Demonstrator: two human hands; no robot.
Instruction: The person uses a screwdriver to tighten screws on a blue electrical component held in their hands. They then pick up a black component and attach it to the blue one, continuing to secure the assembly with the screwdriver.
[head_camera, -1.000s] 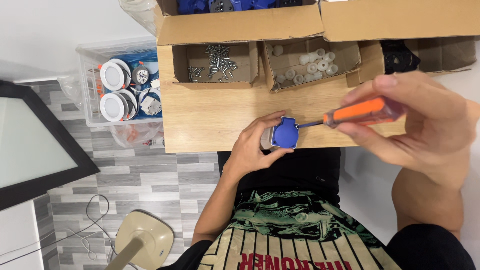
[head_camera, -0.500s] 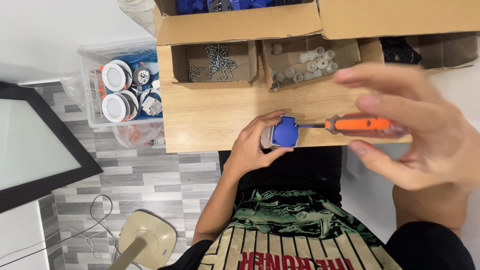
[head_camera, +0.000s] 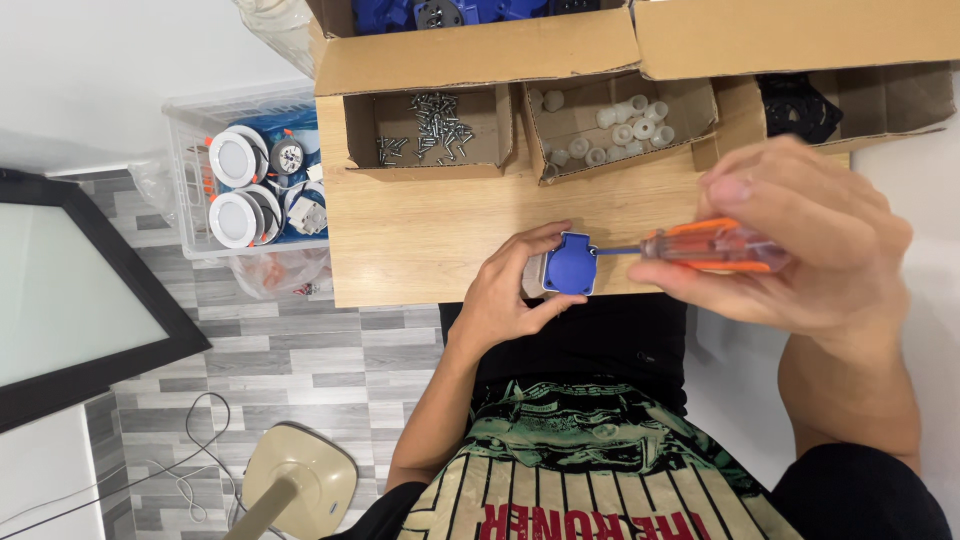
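Both hands work at the tabletop's (head_camera: 420, 250) near edge: left hand (head_camera: 510, 295) grips a blue socket (head_camera: 570, 263) (underside hidden), right hand (head_camera: 800, 245) clasps an orange screwdriver (head_camera: 715, 246), its tip unseen.

A small home assembly workshop is showing here: beyond the fingers, cardboard boxes of screws (head_camera: 425, 125) and white plastic caps (head_camera: 610, 125) are sitting on a wooden counter (head_camera: 420, 240), with a clear bin of round lamp fittings (head_camera: 245, 180) standing on grey plank flooring (head_camera: 300, 350).

Bright even indoor light, soft shadows, sharp focus, slight blur on near hand (head_camera: 800, 240)
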